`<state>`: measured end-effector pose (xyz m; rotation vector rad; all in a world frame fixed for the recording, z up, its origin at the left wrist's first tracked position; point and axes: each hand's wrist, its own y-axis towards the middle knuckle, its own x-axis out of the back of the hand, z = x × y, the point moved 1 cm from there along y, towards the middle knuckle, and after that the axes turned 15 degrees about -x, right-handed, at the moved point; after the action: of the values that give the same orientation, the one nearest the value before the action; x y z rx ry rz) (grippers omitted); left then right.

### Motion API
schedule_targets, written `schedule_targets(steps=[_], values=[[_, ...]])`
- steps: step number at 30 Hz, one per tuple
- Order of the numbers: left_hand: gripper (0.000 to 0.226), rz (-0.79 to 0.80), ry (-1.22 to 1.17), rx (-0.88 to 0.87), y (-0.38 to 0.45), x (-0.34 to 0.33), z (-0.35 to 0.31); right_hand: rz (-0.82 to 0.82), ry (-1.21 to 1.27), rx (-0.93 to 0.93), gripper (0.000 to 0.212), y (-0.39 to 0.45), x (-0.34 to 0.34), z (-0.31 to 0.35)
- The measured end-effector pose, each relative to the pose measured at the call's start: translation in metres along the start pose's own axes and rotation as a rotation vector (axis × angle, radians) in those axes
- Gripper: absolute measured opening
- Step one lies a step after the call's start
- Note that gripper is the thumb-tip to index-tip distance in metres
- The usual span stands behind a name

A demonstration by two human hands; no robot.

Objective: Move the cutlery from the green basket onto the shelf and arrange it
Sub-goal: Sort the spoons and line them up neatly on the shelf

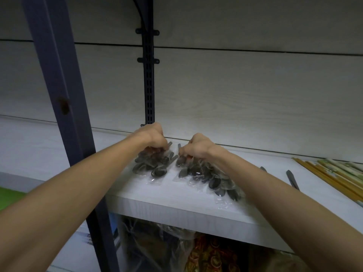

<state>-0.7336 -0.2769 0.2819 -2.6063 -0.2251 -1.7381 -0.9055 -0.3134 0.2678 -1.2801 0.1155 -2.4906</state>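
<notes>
On the shelf [176, 201], each hand's grip clamps bagged spoons: left hand [152, 137], right hand [196, 147].

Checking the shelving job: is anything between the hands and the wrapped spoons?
Nothing visible. The left hand and right hand are already down on the two piles of wrapped spoons, which lie on the shelf. The chopsticks lie well off to the right.
</notes>
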Motion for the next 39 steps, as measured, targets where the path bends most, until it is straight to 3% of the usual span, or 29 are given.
schedule_targets(steps=[3, 8, 11, 14, 16, 19, 25, 33, 39], values=[[0.019, -0.012, -0.299, -0.035, 0.000, 0.003, -0.013, 0.037, 0.118, -0.021, 0.018, -0.008, 0.017, -0.009], [0.041, 0.164, -0.523, -0.108, -0.006, 0.001, -0.033, 0.133, 0.078, -0.097, 0.012, -0.022, 0.055, -0.026], [0.034, 0.116, -0.417, -0.111, -0.001, -0.007, -0.031, 0.122, -0.047, -0.145, 0.020, -0.021, 0.063, -0.037], [0.032, -0.078, 0.084, -0.111, 0.000, 0.000, -0.015, -0.004, -0.045, -0.081, 0.023, -0.010, 0.052, -0.039], [0.039, -0.037, 0.225, -0.035, -0.002, 0.003, -0.004, -0.049, -0.021, -0.005, 0.026, -0.003, 0.038, -0.031], [0.047, 0.088, 0.212, 0.057, -0.003, -0.003, 0.006, -0.066, -0.055, 0.082, 0.032, 0.001, 0.015, -0.010], [0.048, 0.109, 0.128, 0.082, 0.000, -0.002, 0.008, -0.129, -0.311, 0.120, 0.031, 0.008, -0.011, 0.006], [0.015, 0.049, -0.055, 0.086, 0.009, 0.013, 0.002, -0.122, -0.318, 0.106, 0.034, 0.010, -0.002, -0.001], [0.039, 0.086, -0.025, 0.124, 0.009, 0.002, 0.010, -0.103, -0.315, 0.098, 0.032, 0.012, -0.003, -0.002]])
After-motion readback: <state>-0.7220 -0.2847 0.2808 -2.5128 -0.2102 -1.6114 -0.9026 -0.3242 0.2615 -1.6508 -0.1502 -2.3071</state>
